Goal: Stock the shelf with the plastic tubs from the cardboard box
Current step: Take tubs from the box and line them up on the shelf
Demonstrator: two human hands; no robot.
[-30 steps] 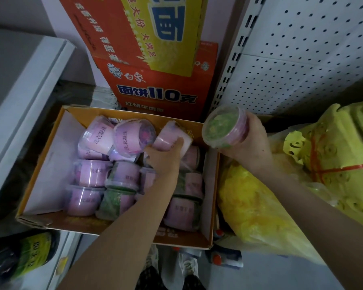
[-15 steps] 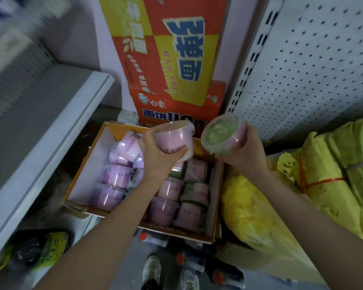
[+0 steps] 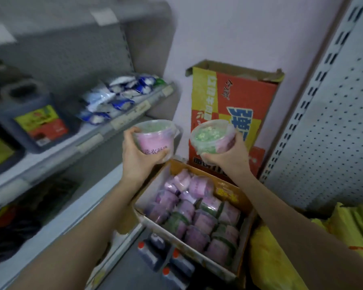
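Grey shelves [image 3: 57, 156] left w/ dark jug [image 3: 33, 120], pegboard [image 3: 333, 122] right, lilac wall [image 3: 239, 34].

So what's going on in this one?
A person is stocking a shop shelf. The left hand grips a pink-labelled tub, and the right hand grips a second tub, tilted so its green contents show. Both are held above the open cardboard box, which holds many more tubs. Neither tub is on the shelf to the left yet; it carries a dark jug and blue-and-white packets.
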